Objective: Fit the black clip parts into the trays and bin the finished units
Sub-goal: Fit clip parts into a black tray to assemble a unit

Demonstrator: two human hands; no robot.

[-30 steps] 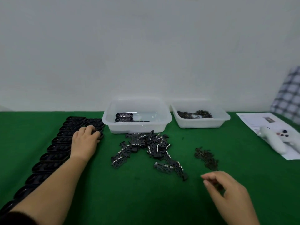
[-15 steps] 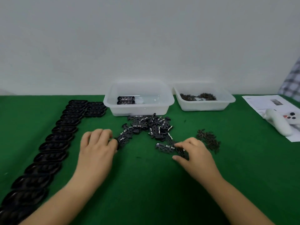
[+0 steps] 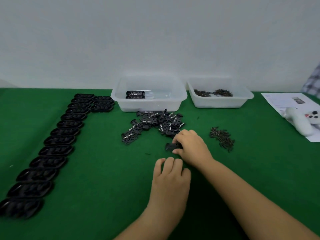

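Observation:
My right hand (image 3: 190, 146) pinches a black clip part (image 3: 170, 146) that lies on the green cloth just in front of the loose pile of clip parts (image 3: 155, 123). My left hand (image 3: 171, 177) sits palm down close behind it, fingers curled toward the cloth; what is under them is hidden. A long row of black trays (image 3: 57, 141) runs along the left side. The nearer clear bin (image 3: 149, 103) holds two finished black units (image 3: 135, 94).
A second clear bin (image 3: 220, 101) at the back right holds small dark pieces, and a small heap of the same pieces (image 3: 222, 138) lies right of my right hand. A white controller (image 3: 301, 122) rests on a paper sheet (image 3: 284, 101) at the far right.
My left hand left the tray row and moved right to the middle of the cloth. My right hand came forward to the clip pile and took hold of a clip part.

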